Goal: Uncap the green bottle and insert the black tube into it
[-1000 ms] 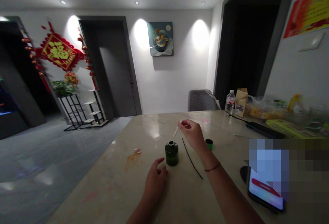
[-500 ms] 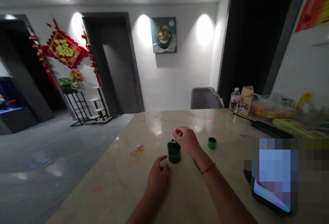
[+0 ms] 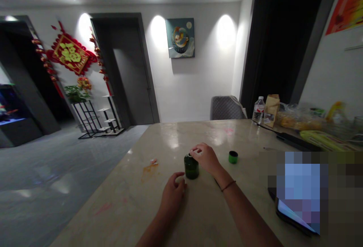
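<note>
A dark green glass bottle (image 3: 191,168) stands upright on the table, its neck uncapped. Over its mouth, my right hand (image 3: 206,158) is closed in a pinch on a thin white piece, which is mostly hidden by the fingers and the neck; its kind is unclear. My left hand (image 3: 173,191) rests on the table just left of the bottle, fingers loosely curved and apart, holding nothing. A green cap (image 3: 233,157) with a dark inside sits to the right of the bottle.
A phone (image 3: 295,216) lies at the lower right, partly covered by a blurred patch. A water bottle (image 3: 258,110), a paper bag (image 3: 271,111), a yellow-green packet (image 3: 326,141) and plastic bags line the right side. An orange stain (image 3: 149,169) marks the table (image 3: 136,205).
My right hand has moved slightly down towards the bottle's mouth, and less of the white piece shows. My left hand has stayed nearly in place.
</note>
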Demonstrator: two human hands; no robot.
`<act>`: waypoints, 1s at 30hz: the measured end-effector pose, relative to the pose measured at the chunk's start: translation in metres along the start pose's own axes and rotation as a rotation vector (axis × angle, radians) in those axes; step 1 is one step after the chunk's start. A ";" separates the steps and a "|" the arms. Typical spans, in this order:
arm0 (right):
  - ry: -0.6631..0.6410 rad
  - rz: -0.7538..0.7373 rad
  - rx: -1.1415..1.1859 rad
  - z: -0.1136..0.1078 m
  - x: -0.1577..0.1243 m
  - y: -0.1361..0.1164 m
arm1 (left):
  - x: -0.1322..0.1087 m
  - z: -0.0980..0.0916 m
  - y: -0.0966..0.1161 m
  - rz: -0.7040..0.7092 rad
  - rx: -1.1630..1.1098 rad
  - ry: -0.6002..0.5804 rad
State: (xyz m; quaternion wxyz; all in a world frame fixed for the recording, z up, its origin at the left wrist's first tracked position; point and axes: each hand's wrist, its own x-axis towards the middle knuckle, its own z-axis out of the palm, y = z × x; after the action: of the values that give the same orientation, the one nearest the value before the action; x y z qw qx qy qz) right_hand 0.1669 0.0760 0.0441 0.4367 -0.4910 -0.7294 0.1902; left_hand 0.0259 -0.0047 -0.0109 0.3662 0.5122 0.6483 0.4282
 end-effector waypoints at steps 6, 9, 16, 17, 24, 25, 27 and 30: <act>-0.046 -0.019 0.042 -0.001 -0.001 -0.004 | -0.001 0.000 0.000 -0.002 0.010 0.002; -0.075 -0.023 0.063 -0.002 -0.003 -0.004 | 0.000 0.000 0.000 -0.004 0.000 -0.004; -0.090 0.055 0.107 -0.007 0.002 0.003 | -0.001 0.000 0.001 -0.007 -0.022 0.003; -0.079 0.072 0.094 -0.009 0.003 0.004 | -0.001 0.000 0.000 -0.004 -0.017 0.000; -0.030 0.306 -0.340 -0.022 -0.001 0.020 | 0.001 0.001 -0.002 -0.016 -0.009 -0.007; -0.078 0.344 -0.427 -0.021 -0.004 0.024 | 0.000 0.001 -0.001 -0.016 -0.014 -0.009; -0.186 0.398 -0.550 -0.018 -0.010 0.031 | 0.000 0.001 0.000 -0.020 -0.020 -0.014; -0.246 0.434 -0.610 -0.013 -0.015 0.036 | -0.001 0.000 0.002 -0.020 -0.020 -0.012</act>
State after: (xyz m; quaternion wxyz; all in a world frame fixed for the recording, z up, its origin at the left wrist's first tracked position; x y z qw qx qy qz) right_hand 0.1992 0.0765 0.0191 0.1296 -0.7146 -0.6786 0.1098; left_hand 0.0272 -0.0052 -0.0090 0.3794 0.5044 0.6470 0.4278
